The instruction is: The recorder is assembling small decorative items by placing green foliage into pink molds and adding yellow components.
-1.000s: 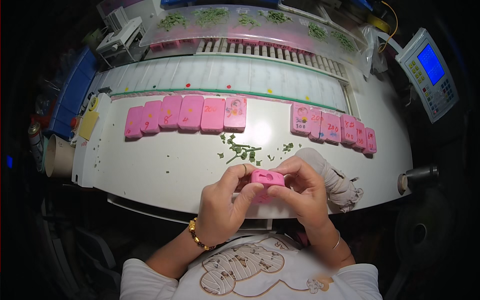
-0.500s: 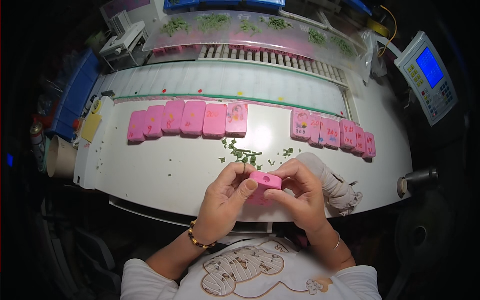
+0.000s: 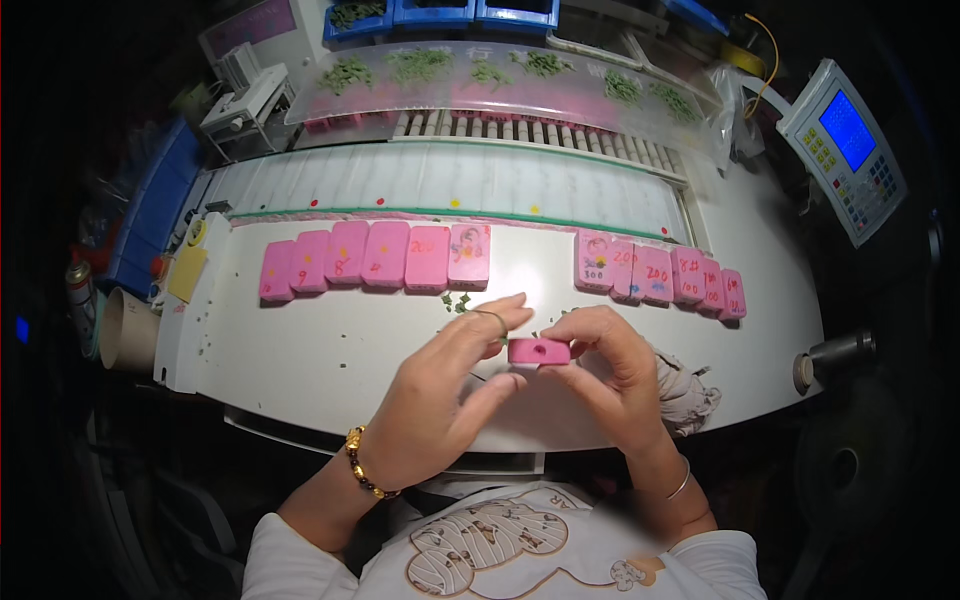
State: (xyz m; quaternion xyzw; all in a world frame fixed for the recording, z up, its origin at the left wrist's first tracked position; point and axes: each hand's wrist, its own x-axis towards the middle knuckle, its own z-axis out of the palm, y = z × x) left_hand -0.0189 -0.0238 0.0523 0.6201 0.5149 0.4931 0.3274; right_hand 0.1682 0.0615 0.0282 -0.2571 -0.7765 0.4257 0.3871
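Note:
Between the thumb and fingers of my right hand point(image 3: 612, 362) is a small pink block point(image 3: 525, 351), its narrow end with a round dark hole turned up toward me. My left hand point(image 3: 435, 385) is open just to the left of that block, fingers stretched forward and thumb apart. Whether the left thumb tip still touches the block I cannot tell. Beyond the hands, several small green pieces point(image 3: 458, 302) lie on the white table point(image 3: 320, 335); my fingers cover part of them. A crumpled whitish cloth point(image 3: 688, 392) lies by my right wrist, partly hidden.
Pink blocks with handwritten marks stand in a left row point(image 3: 347, 255) and a right row point(image 3: 655, 275). Behind them runs a pale panel point(image 3: 440, 180) with coloured dots. Above is a translucent shelf point(image 3: 450, 85) with green heaps. A keypad with a blue screen point(image 3: 847, 130) stands right.
My left hand has let its grip on the pink block loosen, its fingers now stretched out to the left. The right hand keeps the block, slightly turned. The whole view has shifted a little.

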